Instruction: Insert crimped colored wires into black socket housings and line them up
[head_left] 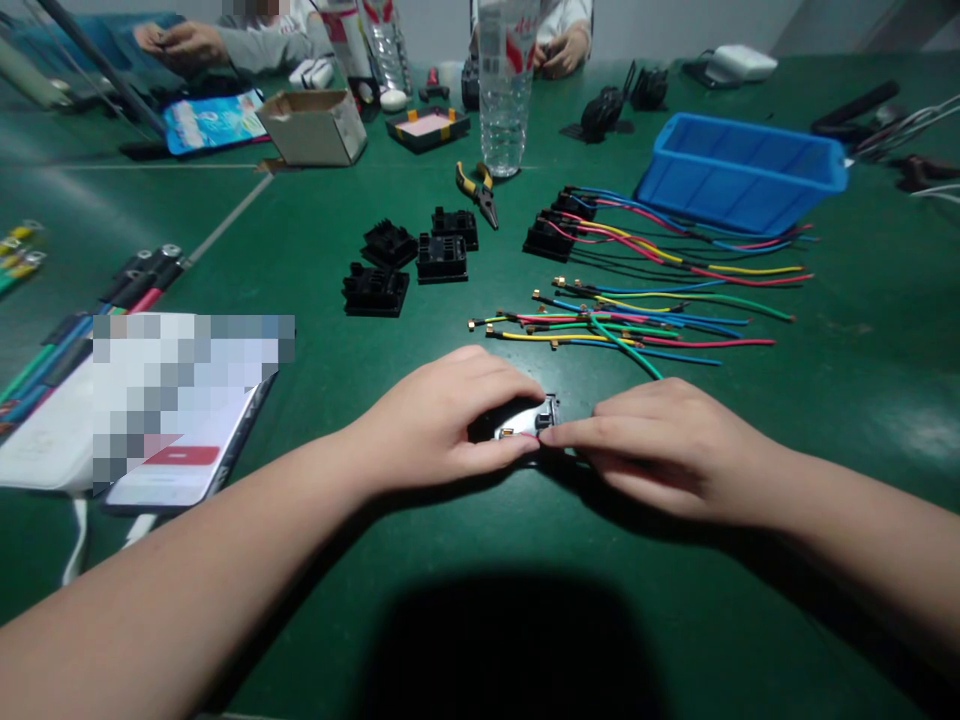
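Near the middle of the green table, my left hand (472,410) is closed around a small plastic housing (550,410), thumb on the near side and fingers on the far side. The housing looks dark, with a bright whitish patch and a bit of gold metal beside it. My right hand (675,450) is closed, its index fingertip touching the housing from the right. A thin red line, perhaps a wire, shows by the fingertips; the right thumb's grip is hidden. Just beyond lie loose coloured wires (622,325) with gold terminals.
Several black housings (442,258) lie ahead, with wired housings (551,233) farther right. Pliers (478,192), a water bottle (504,110), a cardboard box (315,130) and a blue bin (742,175) stand beyond. A phone (202,430) lies left. Other people's hands (562,52) show across the table.
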